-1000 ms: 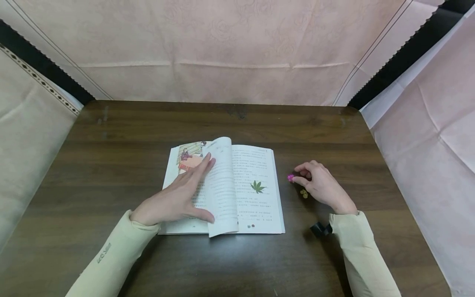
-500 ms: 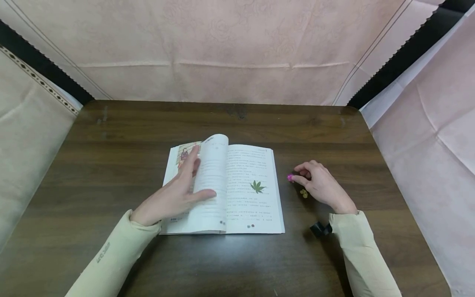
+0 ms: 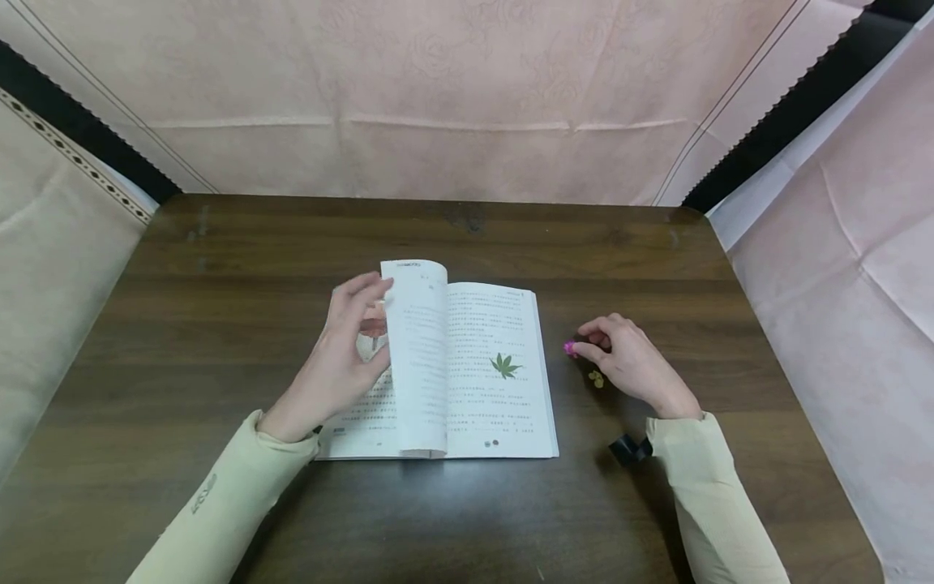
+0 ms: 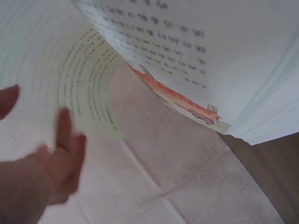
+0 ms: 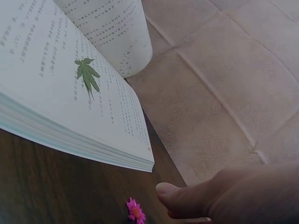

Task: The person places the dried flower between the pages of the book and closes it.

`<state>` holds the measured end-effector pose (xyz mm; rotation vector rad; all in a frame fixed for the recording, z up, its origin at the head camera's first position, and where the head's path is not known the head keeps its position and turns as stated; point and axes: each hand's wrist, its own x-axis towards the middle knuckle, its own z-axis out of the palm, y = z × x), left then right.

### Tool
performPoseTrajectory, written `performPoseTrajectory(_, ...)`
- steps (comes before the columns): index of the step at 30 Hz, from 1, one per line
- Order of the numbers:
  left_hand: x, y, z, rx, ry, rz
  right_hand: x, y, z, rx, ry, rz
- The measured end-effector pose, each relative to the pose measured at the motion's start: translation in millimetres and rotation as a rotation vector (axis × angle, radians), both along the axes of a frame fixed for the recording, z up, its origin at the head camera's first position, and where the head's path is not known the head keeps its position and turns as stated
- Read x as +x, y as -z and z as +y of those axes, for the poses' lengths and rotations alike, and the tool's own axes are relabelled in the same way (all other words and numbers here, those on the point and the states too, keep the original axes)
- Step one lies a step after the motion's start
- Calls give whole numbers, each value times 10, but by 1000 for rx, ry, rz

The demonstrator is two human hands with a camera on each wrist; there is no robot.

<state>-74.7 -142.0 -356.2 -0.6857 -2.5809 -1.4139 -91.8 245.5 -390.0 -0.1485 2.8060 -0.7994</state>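
Observation:
An open book [image 3: 503, 414] with printed pages lies on the table. One page [image 3: 419, 357] stands lifted and curves leftward from the middle. My left hand [image 3: 336, 365] is at that page's free edge, fingers spread and thumb apart; in the left wrist view the fingers [image 4: 65, 140] are blurred in front of paper. A green lobed leaf [image 3: 505, 366] lies on the right-hand page. Beside the book, my right hand [image 3: 631, 365] rests loosely curled, its thumb [image 5: 170, 193] next to a small pink flower [image 5: 135, 211]. A small yellowish sprig [image 3: 597, 379] lies under that hand.
The dark wooden table [image 3: 467, 527] carries the book near its middle. Pale patterned cloth [image 3: 438, 97] hangs behind and along both sides. A black device [image 3: 631, 450] is at the right wrist. Part of a coloured picture [image 4: 177, 98] shows below the lifted page.
My left hand has drawn back leftward from over the page to its edge, its fingers bending more. The page has turned further left. The right hand and pink flower have stayed put.

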Motion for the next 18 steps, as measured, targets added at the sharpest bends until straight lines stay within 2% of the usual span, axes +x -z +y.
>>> performPoseTrajectory(2, -5, 1, 0, 8, -37, 3, -2, -3, 0, 2, -1, 1)
performPoseTrajectory(4, -6, -1, 0, 18, -35, -18, -3, -4, 2, 4, 0, 1)
performPoseTrajectory(6, -2, -3, 5, 19, 4, -56, -4, -6, 1, 6, 0, -2)
performPoseTrajectory(8, 7, 2, 8, -13, 72, -94, -4, -9, 2, 7, 1, -5)
performPoseTrajectory(12, 48, 27, 32, -147, 200, -149, -2, -12, -3, 8, 8, -12)
performPoseTrajectory(14, 58, 44, 41, -198, 244, -154, -4, -9, -5, 8, 9, -10)
performPoseTrajectory(18, 51, 86, 36, -260, 291, -133, -10, 1, -3, 8, 2, 5)
